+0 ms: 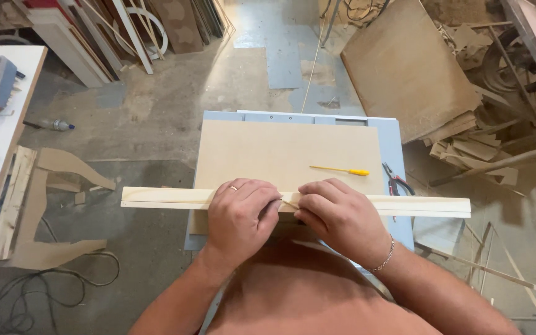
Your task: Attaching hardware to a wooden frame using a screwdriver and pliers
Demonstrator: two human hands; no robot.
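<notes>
Both hands side by side, palms down, left hand (241, 214) and right hand (337, 215) each in a closed grip on a pale strip (156, 198), strip lying crosswise over a board (268, 152) on the blue surface (394, 146), yellow tool (341, 170) and pliers (396, 182) behind, offcuts (466, 146) on the concrete floor (156, 105).

1. I'm in a woodworking shop.
2. Offcuts (466, 146) lie heaped on the dusty concrete floor (156, 111) to my right.
3. Boards and frames (125, 31) lean against the far wall.
4. A big brown panel (404, 68) rests tilted beside the scraps.
5. Pliers (395, 181) lie on my small blue table (395, 149).
6. Cables (44, 291) trail on the floor.
</notes>
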